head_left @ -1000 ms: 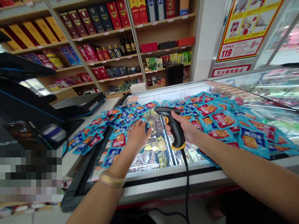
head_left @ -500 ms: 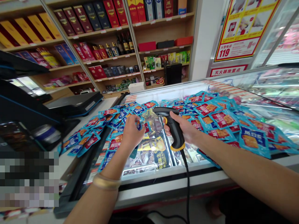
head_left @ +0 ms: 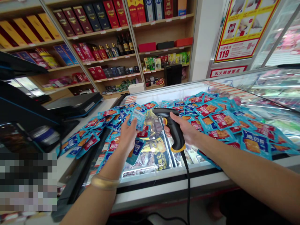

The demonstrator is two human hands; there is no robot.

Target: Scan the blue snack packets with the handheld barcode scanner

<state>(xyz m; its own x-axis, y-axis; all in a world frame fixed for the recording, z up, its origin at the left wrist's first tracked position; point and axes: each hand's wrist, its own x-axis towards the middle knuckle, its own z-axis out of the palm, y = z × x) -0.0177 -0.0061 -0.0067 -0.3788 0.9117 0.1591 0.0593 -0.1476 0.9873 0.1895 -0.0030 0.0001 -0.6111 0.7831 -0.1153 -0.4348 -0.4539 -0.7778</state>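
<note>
Brown wooden shelves [head_left: 161, 32] stand beyond the white-framed, glass-topped display case [head_left: 145, 193]. Toward its far left corner I have the left hand [head_left: 128, 134] pinching a small, glossy light-blue plastic packet [head_left: 138, 118]; above the middle, the right hand [head_left: 186, 128] wraps its fingers around a black-and-yellow pistol-grip scanner [head_left: 177, 135], with blue-edged packets [head_left: 222, 119] heaped toward the right edge.

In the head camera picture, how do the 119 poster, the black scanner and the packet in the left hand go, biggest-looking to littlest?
1. 119 poster
2. Black scanner
3. Packet in the left hand
</note>
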